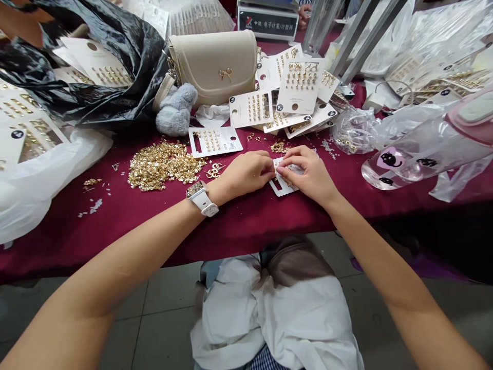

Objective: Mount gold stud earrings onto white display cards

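Observation:
A small white earring card [284,189] lies on the dark red cloth, partly covered by my hands. My left hand [250,173], with a white-strapped watch on its wrist, is closed, its thumb and fingers pressed together at the card's left edge. Over the card, my right hand [306,173] pinches with thumb and forefinger close to the left fingertips. Whatever sits between the fingers is too small or hidden to name. Just beyond the hands is a little heap of gold pieces [279,147]. Left of my left hand lie several gold hoop-shaped pieces [214,170] beside a large pile of gold earring parts [164,165].
Filled earring cards [298,87] are stacked behind my hands, near a beige handbag [213,64] with a grey plush charm [176,110]. A clear pink-lidded bottle [419,149] lies at right. A black plastic bag [142,61] stands left; a counting scale [267,21] is at the back.

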Action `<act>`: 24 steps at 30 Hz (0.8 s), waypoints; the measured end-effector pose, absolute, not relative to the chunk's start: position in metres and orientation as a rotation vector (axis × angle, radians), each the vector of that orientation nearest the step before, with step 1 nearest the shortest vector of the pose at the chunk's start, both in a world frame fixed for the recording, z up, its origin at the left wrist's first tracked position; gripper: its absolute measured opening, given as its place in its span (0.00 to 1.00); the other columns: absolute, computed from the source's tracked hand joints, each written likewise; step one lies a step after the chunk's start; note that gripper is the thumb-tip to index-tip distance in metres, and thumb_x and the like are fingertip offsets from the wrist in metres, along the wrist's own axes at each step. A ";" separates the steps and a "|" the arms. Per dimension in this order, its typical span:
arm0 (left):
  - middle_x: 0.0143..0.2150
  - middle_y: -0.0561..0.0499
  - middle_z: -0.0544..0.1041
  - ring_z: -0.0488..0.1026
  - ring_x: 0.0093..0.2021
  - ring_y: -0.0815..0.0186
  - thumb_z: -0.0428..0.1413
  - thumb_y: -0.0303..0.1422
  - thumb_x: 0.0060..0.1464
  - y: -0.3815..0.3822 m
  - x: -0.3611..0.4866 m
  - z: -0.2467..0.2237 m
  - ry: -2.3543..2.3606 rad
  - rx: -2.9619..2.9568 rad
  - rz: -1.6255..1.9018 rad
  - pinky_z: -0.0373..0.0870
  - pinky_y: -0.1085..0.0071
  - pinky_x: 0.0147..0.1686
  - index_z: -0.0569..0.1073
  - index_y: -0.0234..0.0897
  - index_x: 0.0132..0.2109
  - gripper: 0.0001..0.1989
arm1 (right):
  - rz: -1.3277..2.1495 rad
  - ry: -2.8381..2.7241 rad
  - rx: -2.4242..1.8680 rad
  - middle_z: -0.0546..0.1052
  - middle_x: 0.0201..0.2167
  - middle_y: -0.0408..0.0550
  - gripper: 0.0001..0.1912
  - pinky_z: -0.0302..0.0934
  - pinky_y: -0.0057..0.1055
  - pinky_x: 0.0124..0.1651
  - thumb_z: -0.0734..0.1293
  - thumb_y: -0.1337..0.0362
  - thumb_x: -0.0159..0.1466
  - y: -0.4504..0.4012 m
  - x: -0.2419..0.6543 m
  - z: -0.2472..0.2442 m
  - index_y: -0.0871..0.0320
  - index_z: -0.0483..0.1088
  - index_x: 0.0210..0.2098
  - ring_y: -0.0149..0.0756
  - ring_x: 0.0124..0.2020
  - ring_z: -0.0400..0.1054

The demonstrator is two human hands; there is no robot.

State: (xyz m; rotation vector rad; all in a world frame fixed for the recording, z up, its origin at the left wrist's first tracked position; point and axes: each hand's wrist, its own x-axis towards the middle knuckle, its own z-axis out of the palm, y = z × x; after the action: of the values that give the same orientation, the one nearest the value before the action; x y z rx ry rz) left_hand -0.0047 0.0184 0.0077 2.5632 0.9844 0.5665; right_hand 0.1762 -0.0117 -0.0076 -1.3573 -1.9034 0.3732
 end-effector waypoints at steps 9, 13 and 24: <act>0.30 0.51 0.71 0.65 0.28 0.72 0.56 0.27 0.56 0.017 -0.004 0.002 0.977 2.618 0.645 0.58 0.75 0.28 0.76 0.29 0.31 0.07 | 0.277 -1.928 -1.331 0.75 0.36 0.47 0.01 0.62 0.43 0.50 0.71 0.66 0.56 -0.010 0.175 -0.012 0.55 0.77 0.28 0.42 0.42 0.67; 0.30 0.50 0.72 0.64 0.28 0.72 0.56 0.27 0.56 0.016 -0.004 0.004 1.000 2.608 0.631 0.58 0.75 0.28 0.76 0.29 0.32 0.07 | 0.271 -1.939 -1.322 0.75 0.36 0.47 0.01 0.62 0.43 0.50 0.71 0.66 0.57 -0.010 0.175 -0.012 0.56 0.77 0.28 0.42 0.41 0.67; 0.28 0.52 0.72 0.65 0.26 0.74 0.59 0.26 0.53 0.018 -0.005 0.006 0.986 2.441 0.639 0.59 0.76 0.28 0.77 0.30 0.30 0.05 | 0.403 -1.916 -1.348 0.74 0.39 0.47 0.02 0.62 0.43 0.52 0.71 0.66 0.55 -0.015 0.178 -0.003 0.54 0.78 0.27 0.41 0.44 0.67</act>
State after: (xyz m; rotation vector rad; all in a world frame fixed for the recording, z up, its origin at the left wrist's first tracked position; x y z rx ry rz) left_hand -0.0047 0.0184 0.0063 2.4410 0.9864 0.6392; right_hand 0.1777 -0.0152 -0.0032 -1.3484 -1.9160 0.4029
